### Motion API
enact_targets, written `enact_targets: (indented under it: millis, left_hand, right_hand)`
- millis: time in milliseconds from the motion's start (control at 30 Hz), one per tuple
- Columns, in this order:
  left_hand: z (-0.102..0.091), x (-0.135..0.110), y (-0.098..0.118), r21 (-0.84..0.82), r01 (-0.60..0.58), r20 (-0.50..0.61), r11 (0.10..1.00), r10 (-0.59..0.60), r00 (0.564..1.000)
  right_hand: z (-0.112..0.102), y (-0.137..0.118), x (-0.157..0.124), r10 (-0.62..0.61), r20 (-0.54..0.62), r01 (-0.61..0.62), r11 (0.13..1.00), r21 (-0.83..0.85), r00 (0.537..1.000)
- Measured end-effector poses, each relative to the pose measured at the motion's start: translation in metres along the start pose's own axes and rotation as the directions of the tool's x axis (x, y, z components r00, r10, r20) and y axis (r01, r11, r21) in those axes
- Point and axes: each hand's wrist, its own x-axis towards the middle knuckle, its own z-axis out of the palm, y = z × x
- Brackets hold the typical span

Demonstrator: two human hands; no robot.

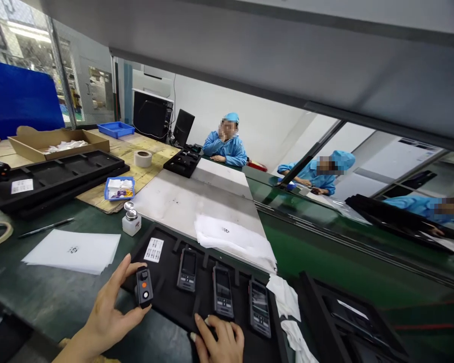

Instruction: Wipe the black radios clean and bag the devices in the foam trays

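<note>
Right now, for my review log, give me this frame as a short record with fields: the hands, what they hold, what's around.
Left hand: holds a small black device with an orange button, between thumb and fingers
Right hand: rests flat on the black tray, by the middle handset
Tray: three handsets in slots, one white label
Nearby: paper stack, small bottle, co-workers in blue across the belt

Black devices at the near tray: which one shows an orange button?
The leftmost device, gripped in the left hand at the tray's left end. The other three lie flat in the tray, screens up.
</note>
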Motion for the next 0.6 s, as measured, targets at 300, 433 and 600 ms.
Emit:
enact_targets:
  millis: [300, 433, 600]
  left_hand:
    - [-0.016, -0.010, -0.003, 0.012, 0.085, 0.028, 0.996, -0.086, 0.996]
    - [-0.024, -0.009, 0.005, 0.067, 0.037, 0.146, 0.997, -0.047, 0.988]
    - [-0.015, -0.022, 0.016, 0.147, -0.115, 0.545, 0.982, 0.017, 0.838]
  right_hand:
    - [-0.005, 0.012, 0.014, -0.007, 0.053, 0.008, 1.000, -0.009, 0.999]
    - [-0.002, 0.004, 0.011, 0.089, 0.059, -0.092, 0.995, 0.048, 0.994]
    - [0.006, -0.044, 0.020, 0.121, 0.088, -0.138, 0.964, 0.228, 0.989]
